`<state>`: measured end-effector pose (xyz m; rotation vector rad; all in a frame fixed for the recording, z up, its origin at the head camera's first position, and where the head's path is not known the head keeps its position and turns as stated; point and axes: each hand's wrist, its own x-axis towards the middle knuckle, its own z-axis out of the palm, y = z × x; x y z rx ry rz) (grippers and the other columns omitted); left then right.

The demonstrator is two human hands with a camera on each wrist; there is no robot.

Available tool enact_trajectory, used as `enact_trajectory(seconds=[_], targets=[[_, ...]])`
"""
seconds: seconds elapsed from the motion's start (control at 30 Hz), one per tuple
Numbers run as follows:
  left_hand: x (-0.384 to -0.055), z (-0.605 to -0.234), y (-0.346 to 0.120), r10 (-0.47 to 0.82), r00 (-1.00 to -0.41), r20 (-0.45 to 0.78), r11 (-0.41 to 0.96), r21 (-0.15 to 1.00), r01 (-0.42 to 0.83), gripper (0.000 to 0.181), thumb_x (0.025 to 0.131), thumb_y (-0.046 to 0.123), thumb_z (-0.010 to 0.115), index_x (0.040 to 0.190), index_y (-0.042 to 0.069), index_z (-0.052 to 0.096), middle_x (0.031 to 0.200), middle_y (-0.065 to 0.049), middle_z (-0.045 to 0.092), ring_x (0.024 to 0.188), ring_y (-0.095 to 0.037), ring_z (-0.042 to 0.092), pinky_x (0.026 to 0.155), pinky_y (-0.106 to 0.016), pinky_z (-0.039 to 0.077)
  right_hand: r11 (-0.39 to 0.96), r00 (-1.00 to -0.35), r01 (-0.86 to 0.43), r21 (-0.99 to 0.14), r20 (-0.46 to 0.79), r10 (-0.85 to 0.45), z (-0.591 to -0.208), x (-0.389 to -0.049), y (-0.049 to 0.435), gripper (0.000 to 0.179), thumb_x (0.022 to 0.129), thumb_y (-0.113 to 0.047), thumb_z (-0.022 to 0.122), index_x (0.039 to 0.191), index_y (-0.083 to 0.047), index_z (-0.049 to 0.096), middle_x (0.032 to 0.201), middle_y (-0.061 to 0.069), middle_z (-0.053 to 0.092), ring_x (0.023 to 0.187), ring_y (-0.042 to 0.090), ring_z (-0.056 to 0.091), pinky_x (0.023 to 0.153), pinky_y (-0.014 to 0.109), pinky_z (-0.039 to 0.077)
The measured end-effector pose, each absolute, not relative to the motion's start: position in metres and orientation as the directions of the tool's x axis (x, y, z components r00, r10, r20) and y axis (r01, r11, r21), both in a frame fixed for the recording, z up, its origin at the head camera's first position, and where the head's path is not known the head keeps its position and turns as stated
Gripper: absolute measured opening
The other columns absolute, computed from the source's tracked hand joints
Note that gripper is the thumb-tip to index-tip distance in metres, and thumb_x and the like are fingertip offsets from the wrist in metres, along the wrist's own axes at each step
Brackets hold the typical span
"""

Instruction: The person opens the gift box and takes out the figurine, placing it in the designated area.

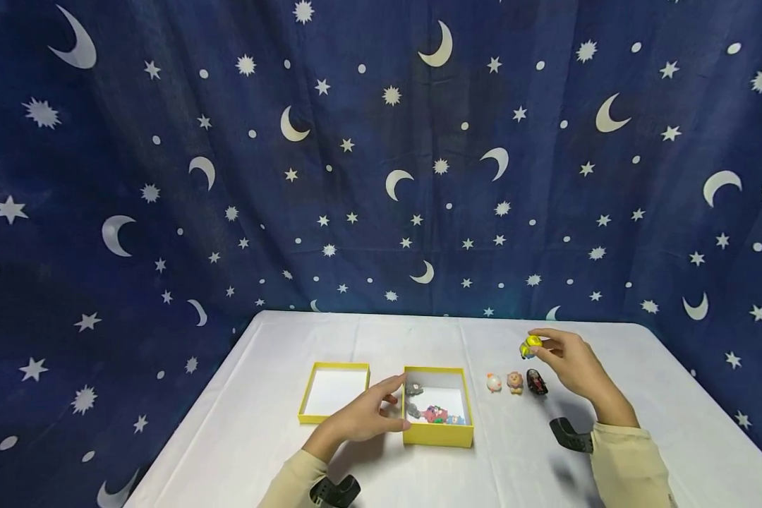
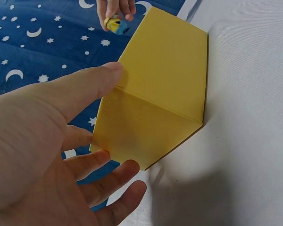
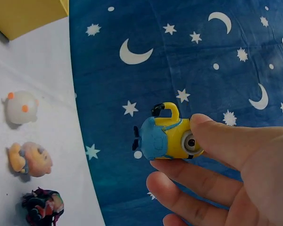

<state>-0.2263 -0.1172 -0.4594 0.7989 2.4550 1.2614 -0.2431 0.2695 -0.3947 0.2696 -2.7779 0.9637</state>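
Observation:
My right hand [image 1: 569,361] pinches a yellow and blue Minion figurine [image 3: 167,136] between thumb and fingers, raised above the table on the right; it hangs sideways in the right wrist view. My left hand [image 1: 366,415] rests against the left side of an open yellow box [image 1: 438,434], thumb by its front corner and fingers spread loosely along the wall. Inside the box lie several small figures, among them a grey one [image 1: 413,389] and a pink-red one [image 1: 434,414]. The left wrist view shows only the box's yellow outer walls.
A yellow-edged lid [image 1: 334,421] lies left of the box. Right of the box stand a white and orange figure [image 1: 494,383], a tan-pink figure [image 1: 515,382] and a dark figure [image 1: 536,382] in a row. Behind the white table [image 1: 228,451] hangs a starry blue curtain [image 1: 355,176].

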Motion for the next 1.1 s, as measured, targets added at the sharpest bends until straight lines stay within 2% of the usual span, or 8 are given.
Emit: enact_trajectory(seconds=[0.33,0.5,0.63,0.77,0.83,0.9,1.0,1.1], targets=[[-0.226,-0.457,-0.118,0.578,-0.816,0.012,0.470,0.813,0.345,0.084,0.093,0.022,0.073,0.160,0.006,0.027,0.165,-0.013,0.031,0.131,-0.032,0.053,0.102,-0.040,0.052,0.751,-0.966,-0.233,-0.618,0.234,-0.107,-0.399,-0.248,0.274,0.038,0.100,-0.008,0.058,0.135,0.007,0.058,0.115,0.032,0.069,0.096,0.039,0.072,0.073,0.045,0.057],[-0.226,-0.457,-0.118,0.578,-0.816,0.006,0.475,0.811,0.342,0.084,0.093,0.022,0.073,0.160,0.005,0.026,0.166,-0.013,0.030,0.131,-0.031,0.053,0.103,-0.040,0.052,0.749,-0.975,-0.192,-0.634,0.208,-0.074,-0.401,-0.249,0.275,0.045,0.101,-0.010,0.054,0.143,0.007,0.048,0.121,0.035,0.065,0.095,0.037,0.071,0.071,0.039,0.055],[-0.225,-0.458,-0.118,0.578,-0.816,0.005,0.475,0.811,0.342,0.085,0.093,0.023,0.073,0.161,0.006,0.025,0.166,-0.013,0.029,0.131,-0.031,0.053,0.103,-0.040,0.051,0.717,-0.978,-0.169,-0.676,0.205,-0.037,-0.403,-0.250,0.276,0.052,0.103,-0.014,0.053,0.148,0.008,0.038,0.128,0.037,0.062,0.100,0.041,0.070,0.076,0.042,0.055],[-0.226,-0.459,-0.118,0.580,-0.815,0.007,0.476,0.809,0.346,0.085,0.093,0.026,0.073,0.161,0.007,0.025,0.167,-0.011,0.029,0.131,-0.030,0.053,0.103,-0.040,0.051,0.708,-0.970,-0.170,-0.686,0.242,0.001,-0.406,-0.251,0.275,0.047,0.105,-0.018,0.052,0.143,0.009,0.045,0.128,0.037,0.062,0.107,0.046,0.067,0.085,0.052,0.054],[-0.226,-0.459,-0.118,0.579,-0.816,0.007,0.480,0.806,0.347,0.086,0.092,0.026,0.073,0.161,0.007,0.026,0.167,-0.011,0.029,0.131,-0.030,0.053,0.103,-0.040,0.051,0.705,-0.964,-0.182,-0.685,0.265,0.009,-0.408,-0.252,0.276,0.043,0.105,-0.016,0.051,0.139,0.010,0.050,0.126,0.037,0.062,0.105,0.046,0.066,0.085,0.051,0.054],[-0.226,-0.458,-0.118,0.576,-0.817,0.005,0.484,0.804,0.346,0.086,0.092,0.026,0.074,0.161,0.007,0.026,0.167,-0.010,0.029,0.130,-0.029,0.054,0.103,-0.041,0.051,0.699,-0.958,-0.204,-0.685,0.286,0.000,-0.409,-0.253,0.277,0.041,0.106,-0.015,0.050,0.137,0.011,0.052,0.123,0.037,0.063,0.099,0.039,0.068,0.080,0.043,0.055],[-0.227,-0.457,-0.118,0.575,-0.818,-0.001,0.485,0.806,0.339,0.085,0.092,0.026,0.074,0.161,0.008,0.026,0.167,-0.010,0.029,0.130,-0.029,0.053,0.104,-0.041,0.051,0.678,-0.954,-0.234,-0.697,0.299,-0.022,-0.412,-0.254,0.278,0.037,0.107,-0.013,0.047,0.136,0.011,0.051,0.118,0.035,0.066,0.088,0.017,0.067,0.072,0.027,0.051],[-0.227,-0.457,-0.117,0.573,-0.819,-0.005,0.483,0.809,0.333,0.085,0.093,0.025,0.073,0.161,0.009,0.026,0.166,-0.011,0.029,0.131,-0.030,0.053,0.104,-0.042,0.051,0.652,-0.952,-0.258,-0.713,0.303,-0.045,-0.414,-0.255,0.279,0.035,0.108,-0.011,0.045,0.136,0.010,0.049,0.118,0.034,0.067,0.084,-0.002,0.059,0.071,0.019,0.047]])
